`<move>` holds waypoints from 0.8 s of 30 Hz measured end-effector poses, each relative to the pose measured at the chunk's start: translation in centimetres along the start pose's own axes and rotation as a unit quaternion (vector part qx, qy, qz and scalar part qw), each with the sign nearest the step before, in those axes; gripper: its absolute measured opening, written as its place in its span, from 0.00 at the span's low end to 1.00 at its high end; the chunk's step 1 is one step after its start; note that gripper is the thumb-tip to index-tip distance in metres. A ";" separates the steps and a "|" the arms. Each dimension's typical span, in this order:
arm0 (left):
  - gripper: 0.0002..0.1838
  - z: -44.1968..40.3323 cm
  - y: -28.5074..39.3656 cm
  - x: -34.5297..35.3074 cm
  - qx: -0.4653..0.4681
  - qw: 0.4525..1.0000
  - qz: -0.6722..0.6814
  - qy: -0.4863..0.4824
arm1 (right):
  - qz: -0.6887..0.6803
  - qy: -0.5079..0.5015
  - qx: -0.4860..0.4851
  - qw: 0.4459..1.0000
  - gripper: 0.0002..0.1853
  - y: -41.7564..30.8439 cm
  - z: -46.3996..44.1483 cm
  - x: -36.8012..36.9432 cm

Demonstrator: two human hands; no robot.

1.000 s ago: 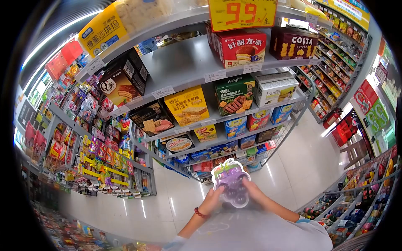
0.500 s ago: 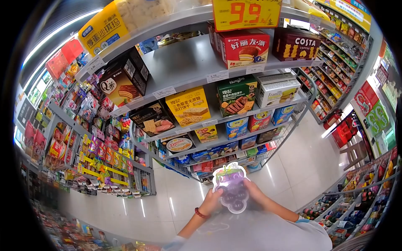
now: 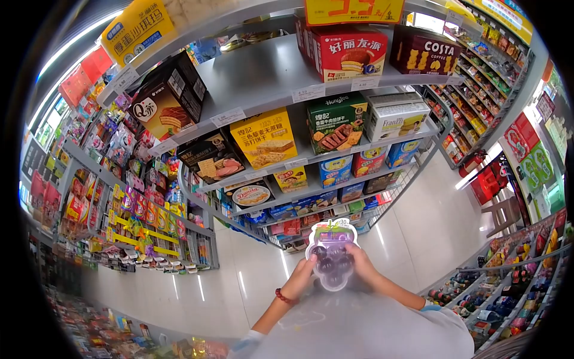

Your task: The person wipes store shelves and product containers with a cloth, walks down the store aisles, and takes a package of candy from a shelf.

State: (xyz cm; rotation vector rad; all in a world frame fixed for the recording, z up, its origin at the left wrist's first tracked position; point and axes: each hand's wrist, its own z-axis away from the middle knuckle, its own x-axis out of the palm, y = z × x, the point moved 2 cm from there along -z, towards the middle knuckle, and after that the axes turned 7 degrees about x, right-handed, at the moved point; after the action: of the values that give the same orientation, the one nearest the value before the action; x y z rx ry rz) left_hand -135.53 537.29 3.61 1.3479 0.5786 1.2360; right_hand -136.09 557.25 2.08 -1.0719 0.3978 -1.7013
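A clear plastic pack shaped like a bunch of grapes (image 3: 333,266) is held up between my two hands, low in the middle of the head view. Dark purple round shapes show through its front, and a coloured label crosses its top. My left hand (image 3: 301,276) grips the left edge, thumb on the front; a red bead bracelet circles that wrist. On the right edge, my right hand (image 3: 362,263) has its thumb pressed against the pack. The other fingers of both hands are largely hidden behind it.
A grey shelf unit (image 3: 251,72) stands ahead, carrying a red pie box (image 3: 353,57), a COSTA box (image 3: 426,52), a yellow cracker box (image 3: 263,139) and a green box (image 3: 336,122). Snack racks (image 3: 143,221) line the left, bottle shelves (image 3: 508,287) the right. Pale tiled floor (image 3: 233,281) lies between.
Both hands and the grape-shaped pack sit slightly higher in view. The pack's glare has lessened, so the purple rounds show more clearly. The view has shifted a little against the shelves.
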 end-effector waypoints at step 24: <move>0.24 1.1 -1.1 1.7 -0.030 0.999 0.006 -0.020 | 0.055 0.002 -0.052 0.997 0.30 -0.1 0.2 0.7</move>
State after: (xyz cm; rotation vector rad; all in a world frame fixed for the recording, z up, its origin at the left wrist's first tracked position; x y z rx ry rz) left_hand -133.68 538.64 3.41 1.3257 0.5022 1.2234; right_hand -136.00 556.77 2.60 -1.1022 0.5433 -1.5994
